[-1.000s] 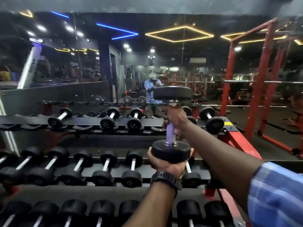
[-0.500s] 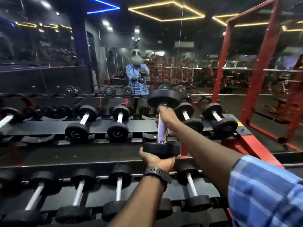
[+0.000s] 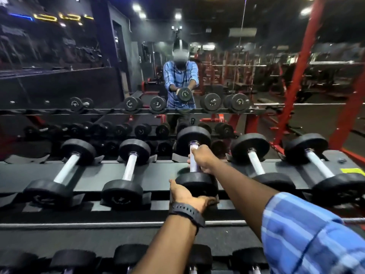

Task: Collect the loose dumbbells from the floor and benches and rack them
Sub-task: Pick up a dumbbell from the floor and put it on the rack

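Note:
A black dumbbell [image 3: 194, 140] with a chrome handle lies lengthwise in the middle slot of the rack's top shelf [image 3: 158, 173]. My right hand [image 3: 204, 160] grips its handle from the right. My left hand [image 3: 185, 195], with a black watch on the wrist, cups the near head from below and the left. Whether both heads rest fully in the cradles cannot be told. Two racked dumbbells [image 3: 126, 171] lie to its left and two more [image 3: 262, 165] to its right.
A lower shelf with several dumbbells [image 3: 73, 258] runs along the bottom edge. A wall mirror [image 3: 59, 76] stands right behind the rack and reflects me and the gym. A red power rack [image 3: 296, 76] rises at the right.
The dumbbell has come down from above the shelf into the middle slot, with both hands still on it. My head has tilted down and moved closer to the rack.

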Tool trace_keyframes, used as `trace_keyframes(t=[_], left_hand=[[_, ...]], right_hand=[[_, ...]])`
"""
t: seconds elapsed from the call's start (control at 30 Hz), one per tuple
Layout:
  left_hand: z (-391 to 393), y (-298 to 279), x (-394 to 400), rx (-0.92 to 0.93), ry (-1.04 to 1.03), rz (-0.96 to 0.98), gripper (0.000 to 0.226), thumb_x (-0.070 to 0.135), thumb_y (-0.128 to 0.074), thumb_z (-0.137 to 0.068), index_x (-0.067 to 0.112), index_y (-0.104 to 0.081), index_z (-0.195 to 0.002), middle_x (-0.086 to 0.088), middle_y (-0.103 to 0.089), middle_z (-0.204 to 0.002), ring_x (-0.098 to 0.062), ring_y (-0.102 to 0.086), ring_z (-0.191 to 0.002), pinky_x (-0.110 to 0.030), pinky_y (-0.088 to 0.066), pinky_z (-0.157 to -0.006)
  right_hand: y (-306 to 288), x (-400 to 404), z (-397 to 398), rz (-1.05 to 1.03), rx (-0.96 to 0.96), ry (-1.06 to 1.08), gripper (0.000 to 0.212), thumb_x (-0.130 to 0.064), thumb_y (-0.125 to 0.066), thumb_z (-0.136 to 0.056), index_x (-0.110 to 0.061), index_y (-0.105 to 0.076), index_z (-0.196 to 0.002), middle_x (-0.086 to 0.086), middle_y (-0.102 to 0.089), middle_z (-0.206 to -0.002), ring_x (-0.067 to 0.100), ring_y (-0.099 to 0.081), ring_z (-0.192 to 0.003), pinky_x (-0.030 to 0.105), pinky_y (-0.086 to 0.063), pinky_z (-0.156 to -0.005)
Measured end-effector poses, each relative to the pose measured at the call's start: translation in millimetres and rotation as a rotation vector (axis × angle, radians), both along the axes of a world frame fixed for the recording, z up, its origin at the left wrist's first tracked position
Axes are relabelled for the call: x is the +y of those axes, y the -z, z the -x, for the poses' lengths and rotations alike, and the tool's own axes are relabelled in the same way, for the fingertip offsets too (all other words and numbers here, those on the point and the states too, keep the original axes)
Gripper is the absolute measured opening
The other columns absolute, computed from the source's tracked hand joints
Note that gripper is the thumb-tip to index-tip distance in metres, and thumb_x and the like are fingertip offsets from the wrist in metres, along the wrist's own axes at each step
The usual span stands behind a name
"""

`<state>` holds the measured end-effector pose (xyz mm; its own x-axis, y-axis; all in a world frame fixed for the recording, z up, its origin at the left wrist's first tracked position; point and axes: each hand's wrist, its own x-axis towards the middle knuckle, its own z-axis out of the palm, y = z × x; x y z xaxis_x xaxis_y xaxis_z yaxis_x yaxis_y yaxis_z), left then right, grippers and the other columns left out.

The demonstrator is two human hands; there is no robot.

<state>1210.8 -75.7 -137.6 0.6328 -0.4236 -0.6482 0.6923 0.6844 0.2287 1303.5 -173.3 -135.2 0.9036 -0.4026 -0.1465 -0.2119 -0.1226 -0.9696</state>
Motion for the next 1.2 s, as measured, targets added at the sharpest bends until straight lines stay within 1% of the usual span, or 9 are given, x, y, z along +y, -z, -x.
trace_keyframes(t=[0.17,0.3,0.47,0.57,0.63,0.73,0.8,0.9,1.2], left_hand=[[-42,16,-5,0.05,-0.011,-0.228,0.059,0.052,-0.023,-0.105,0.005,-0.052,-0.128,-0.029,-0.057,-0.126,-0.047,-0.053,-0.115,-0.064,-0.032,-0.104],[-57,25,-13,0.064,0.017,-0.293,0.052,0.039,-0.023,-0.107,-0.002,-0.052,-0.121,-0.025,-0.058,-0.108,-0.04,-0.054,-0.084,-0.052,-0.043,-0.068],[-60,35,-18,0.003,0.059,-0.287,0.057,0.043,-0.029,-0.105,0.003,-0.045,-0.143,-0.028,-0.052,-0.139,-0.048,-0.05,-0.127,-0.068,-0.032,-0.107],[-56,36,-8,-0.042,0.162,-0.246,0.06,0.048,-0.034,-0.103,0.004,-0.049,-0.14,-0.029,-0.056,-0.135,-0.048,-0.053,-0.125,-0.066,-0.035,-0.108],[-57,22,2,-0.194,0.162,-0.34,0.057,0.046,-0.045,-0.101,0.004,-0.052,-0.139,-0.028,-0.059,-0.132,-0.046,-0.057,-0.122,-0.059,-0.041,-0.106],[-77,-30,27,-0.617,-0.047,-0.776,0.06,0.049,-0.056,-0.094,0.009,-0.054,-0.139,-0.013,-0.057,-0.14,-0.034,-0.054,-0.129,-0.047,-0.042,-0.109],[-82,-82,47,-0.944,-0.083,-0.797,0.043,0.05,-0.058,-0.092,0.018,-0.068,-0.118,-0.004,-0.068,-0.125,-0.025,-0.061,-0.118,-0.045,-0.044,-0.108],[-73,-151,81,-1.265,-0.066,-0.922,0.032,0.055,-0.057,-0.091,0.027,-0.068,-0.082,0.011,-0.066,-0.088,-0.012,-0.061,-0.089,-0.037,-0.048,-0.088],[64,-228,159,-1.416,-0.051,-0.796,0.061,0.065,-0.043,-0.094,0.015,-0.065,-0.122,0.002,-0.062,-0.11,-0.016,-0.059,-0.096,-0.033,-0.047,-0.077]], right_hand=[[44,1,-41,-0.032,0.124,0.0,0.02,-0.018,-0.04,-0.103,0.0,-0.049,-0.107,0.024,-0.059,-0.089,0.032,-0.062,-0.067,0.054,-0.06,-0.072],[56,-9,-55,0.183,0.154,0.069,0.036,-0.026,-0.044,-0.101,0.006,-0.055,-0.114,0.029,-0.069,-0.105,0.044,-0.071,-0.095,0.057,-0.058,-0.086],[38,-24,-49,0.436,0.272,-0.012,0.049,-0.036,-0.045,-0.101,0.007,-0.056,-0.121,0.02,-0.061,-0.092,0.033,-0.06,-0.083,0.029,-0.044,-0.057],[29,-23,-42,0.594,0.325,-0.102,0.046,-0.034,-0.046,-0.101,0.004,-0.057,-0.123,0.023,-0.066,-0.108,0.038,-0.064,-0.101,0.034,-0.05,-0.08],[19,-24,-31,0.666,0.336,-0.13,0.045,-0.037,-0.049,-0.099,0.001,-0.058,-0.121,0.022,-0.064,-0.121,0.037,-0.061,-0.114,0.037,-0.048,-0.094],[-23,-31,-11,0.572,0.201,-0.067,0.04,-0.047,-0.054,-0.094,-0.007,-0.059,-0.092,0.017,-0.06,-0.096,0.028,-0.059,-0.09,0.036,-0.049,-0.082],[-72,-32,11,0.483,0.048,-0.001,0.05,-0.055,-0.053,-0.093,-0.007,-0.06,-0.081,0.015,-0.058,-0.09,0.026,-0.055,-0.085,0.036,-0.045,-0.08],[-151,-22,55,0.292,-0.202,0.064,0.073,-0.068,-0.049,-0.089,-0.003,-0.068,-0.116,0.013,-0.066,-0.117,0.03,-0.062,-0.107,0.046,-0.048,-0.104],[-230,65,224,0.152,-0.451,0.056,0.09,-0.08,-0.035,-0.085,-0.015,-0.043,-0.148,0.011,-0.052,-0.143,0.028,-0.052,-0.126,0.054,-0.041,-0.111]])
